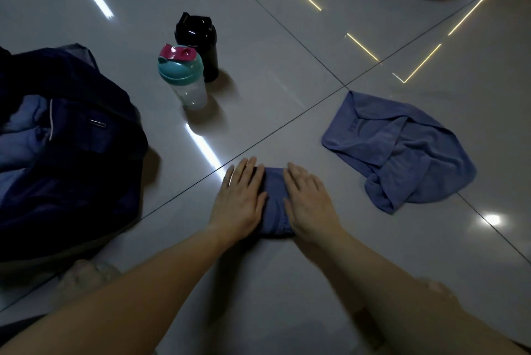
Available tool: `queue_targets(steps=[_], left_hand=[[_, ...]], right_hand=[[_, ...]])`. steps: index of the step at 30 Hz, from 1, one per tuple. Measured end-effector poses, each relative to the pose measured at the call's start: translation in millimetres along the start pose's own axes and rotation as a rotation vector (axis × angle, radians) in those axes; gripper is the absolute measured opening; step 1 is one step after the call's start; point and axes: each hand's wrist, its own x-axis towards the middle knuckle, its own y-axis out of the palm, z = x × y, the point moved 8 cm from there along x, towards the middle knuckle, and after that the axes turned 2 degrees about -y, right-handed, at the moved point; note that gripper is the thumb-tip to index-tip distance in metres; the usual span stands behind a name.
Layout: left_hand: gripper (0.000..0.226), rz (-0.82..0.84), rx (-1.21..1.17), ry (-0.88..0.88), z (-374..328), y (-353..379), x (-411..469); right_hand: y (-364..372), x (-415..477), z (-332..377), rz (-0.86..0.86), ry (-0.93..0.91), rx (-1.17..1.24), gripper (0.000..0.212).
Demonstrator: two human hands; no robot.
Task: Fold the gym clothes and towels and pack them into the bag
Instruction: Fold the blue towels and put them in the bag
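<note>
A: Where's the folded cloth [274, 199]?
B: On the floor [258, 67], right under both hands, w/ a strip showing btwn them. Left hand [240, 196] & right hand [309, 199] lie flat, fingers straight, pressing it down.
A: Other stuff?
B: Crumpled towel [402, 150] to the right, apart from the hands. Bag [71, 153] open at left (blue fabric inside). Teal-lid bottle [184, 78] & black bottle [198, 44] stand beyond.

head view | wide-angle, head-worn | faces forward and down | close above tiled floor [287, 52]
</note>
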Motion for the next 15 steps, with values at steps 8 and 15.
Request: queue_targets(steps=[8,15], left_hand=[[0.073,0.148,0.059,0.005,14,31,-3],[0.078,0.210,0.099,0.002,11,30,0]], right_hand=[[39,-15,-12,0.069,0.017,-0.060,0.070],[37,-10,-12,0.205,-0.008,-0.077,0.074]])
